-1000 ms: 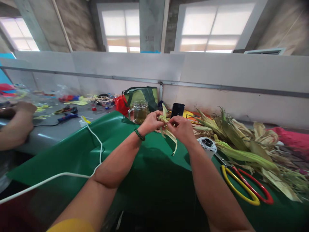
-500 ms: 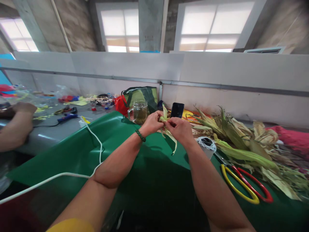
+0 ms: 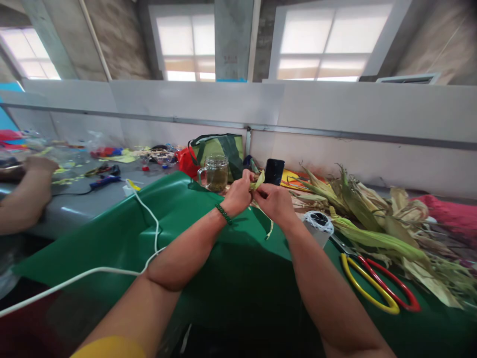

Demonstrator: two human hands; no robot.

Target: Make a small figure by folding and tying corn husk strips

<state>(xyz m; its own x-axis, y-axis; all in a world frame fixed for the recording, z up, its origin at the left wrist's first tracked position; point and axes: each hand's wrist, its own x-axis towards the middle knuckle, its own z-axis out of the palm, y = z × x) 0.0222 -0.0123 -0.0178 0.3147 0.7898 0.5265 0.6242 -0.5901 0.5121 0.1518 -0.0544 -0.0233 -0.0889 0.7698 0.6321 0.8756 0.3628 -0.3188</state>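
Between my two hands is a pale green corn husk (image 3: pixel 260 180), its upper end sticking up past my fingers and a thin strip hanging below them. My left hand (image 3: pixel 238 193), with a green bead bracelet at the wrist, is closed on the husk from the left. From the right, my right hand (image 3: pixel 276 201) pinches it; the fingertips of both hands nearly meet and partly hide the husk. Just behind them a dark phone (image 3: pixel 274 171) stands upright. A glass mug (image 3: pixel 216 174) of tea-coloured liquid is to the left of my hands.
Scissors (image 3: pixel 368 283) with yellow and red handles lie at the right, beside a heap of corn husks (image 3: pixel 395 223) and a roll of white cord (image 3: pixel 318 223). A white cable (image 3: pixel 100 269) crosses the green sheet (image 3: pixel 122 233). Another person's arm (image 3: pixel 30 194) is far left.
My left hand has turned and shifted slightly right, closer to my right hand. The husk's upper end now leans to the right instead of standing up. My right hand has barely moved.
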